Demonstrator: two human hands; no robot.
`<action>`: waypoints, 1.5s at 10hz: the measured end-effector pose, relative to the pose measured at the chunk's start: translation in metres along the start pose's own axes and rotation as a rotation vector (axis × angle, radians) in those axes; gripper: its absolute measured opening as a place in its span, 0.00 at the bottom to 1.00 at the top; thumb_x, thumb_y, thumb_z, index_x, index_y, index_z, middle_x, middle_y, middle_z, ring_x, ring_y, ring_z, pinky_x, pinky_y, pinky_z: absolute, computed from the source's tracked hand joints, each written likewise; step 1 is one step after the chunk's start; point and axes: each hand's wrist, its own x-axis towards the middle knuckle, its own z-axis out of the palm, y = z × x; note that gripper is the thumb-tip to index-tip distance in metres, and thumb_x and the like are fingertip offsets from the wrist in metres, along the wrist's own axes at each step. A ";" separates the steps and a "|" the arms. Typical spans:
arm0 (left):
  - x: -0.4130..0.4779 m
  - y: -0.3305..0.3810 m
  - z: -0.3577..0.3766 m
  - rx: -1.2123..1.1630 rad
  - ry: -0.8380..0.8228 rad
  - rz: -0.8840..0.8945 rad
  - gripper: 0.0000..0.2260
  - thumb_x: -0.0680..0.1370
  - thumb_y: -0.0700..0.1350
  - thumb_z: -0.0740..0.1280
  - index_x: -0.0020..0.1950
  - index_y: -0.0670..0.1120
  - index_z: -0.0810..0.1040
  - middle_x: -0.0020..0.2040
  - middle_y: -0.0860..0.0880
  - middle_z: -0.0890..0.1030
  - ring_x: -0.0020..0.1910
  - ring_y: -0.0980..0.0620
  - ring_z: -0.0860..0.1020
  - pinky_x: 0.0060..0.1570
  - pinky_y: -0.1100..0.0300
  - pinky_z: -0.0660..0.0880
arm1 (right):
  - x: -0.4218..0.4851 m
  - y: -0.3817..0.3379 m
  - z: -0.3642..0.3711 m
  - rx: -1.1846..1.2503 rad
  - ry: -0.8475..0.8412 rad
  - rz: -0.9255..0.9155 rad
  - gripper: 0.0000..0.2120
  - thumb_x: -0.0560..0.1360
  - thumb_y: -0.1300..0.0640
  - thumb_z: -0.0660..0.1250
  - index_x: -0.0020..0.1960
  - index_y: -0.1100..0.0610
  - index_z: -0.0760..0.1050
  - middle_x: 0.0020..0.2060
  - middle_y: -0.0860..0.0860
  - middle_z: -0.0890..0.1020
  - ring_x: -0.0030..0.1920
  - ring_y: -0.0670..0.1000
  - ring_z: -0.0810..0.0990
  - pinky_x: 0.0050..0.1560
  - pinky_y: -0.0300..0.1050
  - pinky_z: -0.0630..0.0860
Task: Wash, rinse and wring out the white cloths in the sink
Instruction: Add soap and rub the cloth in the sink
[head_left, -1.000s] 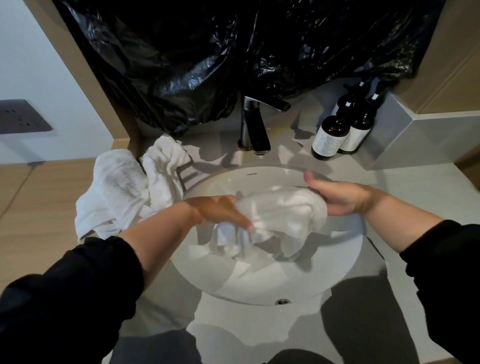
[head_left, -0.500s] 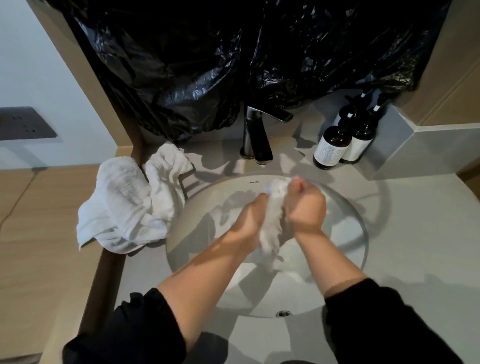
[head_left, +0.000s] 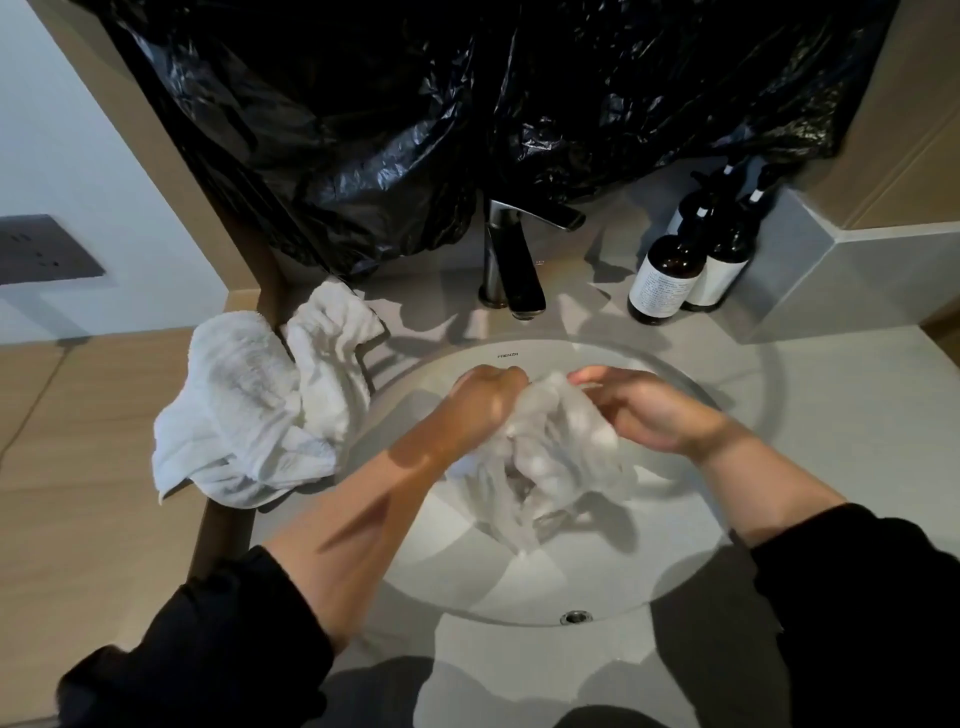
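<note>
The left hand (head_left: 485, 397) and right hand (head_left: 644, 410) grip one white cloth (head_left: 556, 447) over the sink (head_left: 519, 587), likely so drips fall inside; spare cloths (head_left: 260, 410) wait at nine o'clock.

Bathroom. Round white sink (head_left: 493, 577) sunk in grey counter (head_left: 857, 415); dark tap (head_left: 511, 270) behind; 2 brown pump bottles (head_left: 665, 275) in corner; white cloths (head_left: 249, 410) heaped at left; wall socket (head_left: 41, 249).

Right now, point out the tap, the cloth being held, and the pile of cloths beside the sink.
Tap (head_left: 514, 270), head view, on its dark spout.
Held cloth (head_left: 561, 447), head view, on its bunched middle.
Pile of cloths (head_left: 249, 410), head view, middle of the heap.
</note>
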 end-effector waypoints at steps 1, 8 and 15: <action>-0.004 0.006 0.002 0.111 0.032 0.120 0.18 0.81 0.47 0.57 0.38 0.38 0.75 0.38 0.39 0.76 0.39 0.45 0.72 0.42 0.55 0.68 | -0.004 -0.005 0.010 0.151 -0.342 0.175 0.22 0.78 0.42 0.57 0.57 0.58 0.76 0.50 0.60 0.75 0.50 0.57 0.77 0.47 0.46 0.73; 0.008 -0.035 0.007 -0.674 0.284 -0.060 0.13 0.79 0.52 0.65 0.43 0.44 0.80 0.39 0.46 0.81 0.42 0.46 0.80 0.50 0.53 0.77 | -0.042 -0.038 0.018 -0.753 0.523 -0.187 0.28 0.80 0.38 0.52 0.36 0.60 0.73 0.33 0.55 0.76 0.40 0.58 0.76 0.41 0.48 0.68; 0.002 -0.004 0.030 -0.917 -0.023 -0.238 0.13 0.84 0.45 0.54 0.42 0.49 0.72 0.40 0.50 0.76 0.38 0.54 0.75 0.40 0.60 0.73 | -0.011 -0.009 0.089 -0.616 0.852 -0.367 0.17 0.80 0.52 0.50 0.38 0.53 0.71 0.36 0.55 0.77 0.42 0.59 0.78 0.40 0.46 0.69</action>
